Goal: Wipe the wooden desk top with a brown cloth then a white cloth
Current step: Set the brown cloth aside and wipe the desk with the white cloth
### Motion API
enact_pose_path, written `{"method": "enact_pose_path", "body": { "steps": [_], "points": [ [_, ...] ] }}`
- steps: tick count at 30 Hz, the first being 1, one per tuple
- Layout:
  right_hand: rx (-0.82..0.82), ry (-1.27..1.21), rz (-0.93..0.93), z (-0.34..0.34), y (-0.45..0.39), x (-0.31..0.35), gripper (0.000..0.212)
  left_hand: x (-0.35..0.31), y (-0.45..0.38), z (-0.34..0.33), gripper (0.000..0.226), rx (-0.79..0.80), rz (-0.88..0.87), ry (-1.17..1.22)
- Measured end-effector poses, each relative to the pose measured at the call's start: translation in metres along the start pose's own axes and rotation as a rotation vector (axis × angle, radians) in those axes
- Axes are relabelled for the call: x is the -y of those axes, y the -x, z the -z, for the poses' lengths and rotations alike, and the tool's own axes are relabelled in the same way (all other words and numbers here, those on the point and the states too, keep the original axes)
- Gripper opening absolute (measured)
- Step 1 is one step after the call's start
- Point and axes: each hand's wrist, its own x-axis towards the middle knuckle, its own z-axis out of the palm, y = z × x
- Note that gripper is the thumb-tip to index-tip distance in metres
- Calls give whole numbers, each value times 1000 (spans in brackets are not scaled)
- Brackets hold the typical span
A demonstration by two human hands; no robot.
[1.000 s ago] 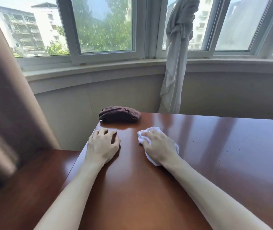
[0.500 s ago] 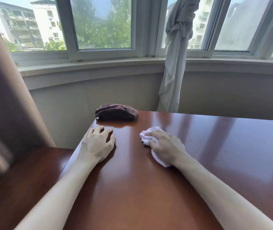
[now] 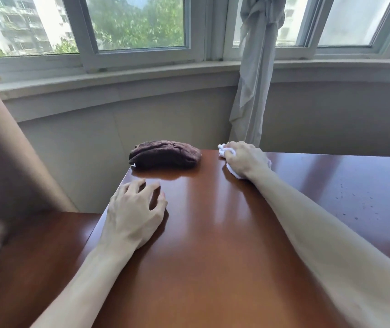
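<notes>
A white cloth (image 3: 233,168) is grasped under the right hand (image 3: 246,159) at the far edge of the wooden desk top (image 3: 213,233), with the fingers curled over the bunched fabric; only small parts of the cloth are seen, at the fingertips and beneath the palm and wrist. The right arm is stretched forward across the right half of the surface. The left hand (image 3: 134,214) is laid on the desk near its left edge, nearer than the right hand, with the fingers spread and slightly bent, the fingertips touching the wood and nothing held. A brown cloth (image 3: 165,154) is seen folded into a low heap at the far left corner of the desk, just left of the right hand and apart from it, and beyond the left hand. Glossy reflections are shown on the reddish wood, and small dark specks are scattered on the right part. A knotted grey curtain (image 3: 255,74) is hung behind the far edge, in front of the windows (image 3: 137,22). A lower wooden surface (image 3: 35,252) is joined at the near left.
</notes>
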Motion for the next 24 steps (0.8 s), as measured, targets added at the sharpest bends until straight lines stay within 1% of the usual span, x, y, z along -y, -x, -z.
{"method": "enact_pose_path", "body": {
  "steps": [3, 6, 8, 13, 16, 18, 20, 24],
  "points": [
    [40, -98, 48, 3, 43, 7, 44, -4, 1, 2, 46, 13, -4, 7],
    [94, -64, 178, 9, 107, 22, 40, -7, 2, 5, 35, 26, 13, 0],
    [120, -47, 259, 16, 158, 35, 38, -7, 3, 7, 33, 53, 22, -8],
    [81, -92, 491, 27, 280, 50, 45, -9, 7, 14, 37, 103, 45, -5],
    [38, -173, 595, 24, 328, 46, 38, -12, 12, 21, 42, 130, 46, -6],
    [96, -203, 574, 27, 327, 44, 39, -13, 14, 23, 47, 119, 33, -4],
    [138, -165, 517, 34, 303, 44, 44, -11, 14, 24, 40, 122, 40, 4],
    [142, -76, 294, 32, 206, 24, 40, -10, 12, 19, 34, 108, 11, 15]
  ]
}}
